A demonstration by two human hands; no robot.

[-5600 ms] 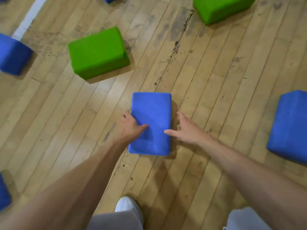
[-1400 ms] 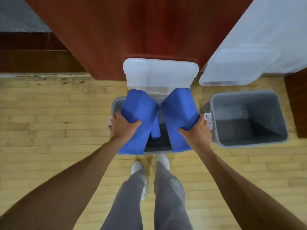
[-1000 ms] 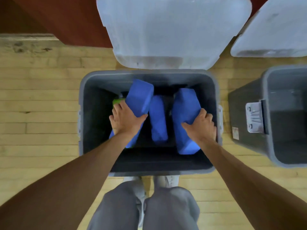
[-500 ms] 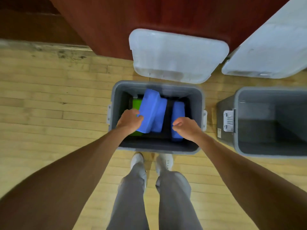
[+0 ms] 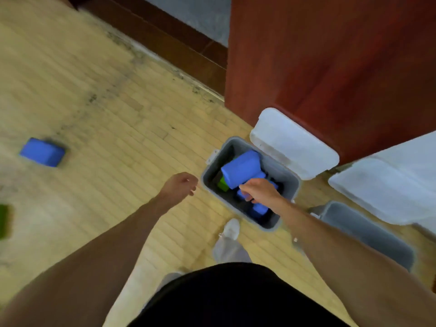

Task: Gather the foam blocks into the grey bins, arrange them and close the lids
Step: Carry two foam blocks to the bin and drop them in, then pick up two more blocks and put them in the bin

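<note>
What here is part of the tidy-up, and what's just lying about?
Part of the job: first grey bin, blue blocks and a green block inside it, open lid, second grey bin, second lid, loose blue block, blurred green shape at the left edge.
Just there: red-brown panel, white shoe.

Single head cam on a standing person, pitched steeply down at the wooden floor (image 5: pixel 118 114). Grey bin (image 5: pixel 286 182) sits right of centre. Frame looks rolled, and blur smears the left edge.
</note>
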